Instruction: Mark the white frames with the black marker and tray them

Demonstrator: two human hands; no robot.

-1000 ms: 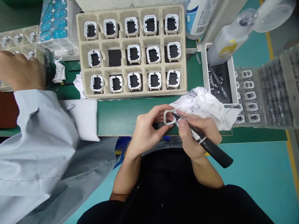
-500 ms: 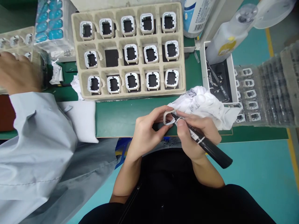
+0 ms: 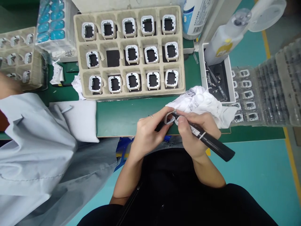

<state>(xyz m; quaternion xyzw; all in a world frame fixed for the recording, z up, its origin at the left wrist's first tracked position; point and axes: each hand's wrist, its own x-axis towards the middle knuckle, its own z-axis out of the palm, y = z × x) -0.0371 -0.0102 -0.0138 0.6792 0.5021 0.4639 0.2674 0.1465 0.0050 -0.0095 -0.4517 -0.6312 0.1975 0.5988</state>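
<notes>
Between the thumb and fingers of my left hand (image 3: 150, 131) is a small white watch-case frame (image 3: 169, 118), tilted up above the bench's front edge. My right hand (image 3: 198, 133) grips a black marker pen (image 3: 211, 145) like a writing tool. The pen's tip meets the frame's right side; whether it touches cannot be made out exactly. Behind my hands lies a crumpled white cloth (image 3: 199, 102). Beyond it a moulded pulp tray (image 3: 128, 98) holds similar white frames in rows, with one bare compartment in the middle row.
At left, a co-worker's grey sleeve (image 3: 35, 138) reaches over the bench beside a white foam pad (image 3: 82, 121). A white box (image 3: 205, 78) holds a bottle (image 3: 223, 44) and tools. Stacked clear trays (image 3: 270, 94) stand at right. Bagged blue parts (image 3: 56, 23) lie at back left.
The frame in my left hand has tilted slightly, and the marker's rear end has risen a little. The co-worker's hand has moved left and down, away from the far-left tray.
</notes>
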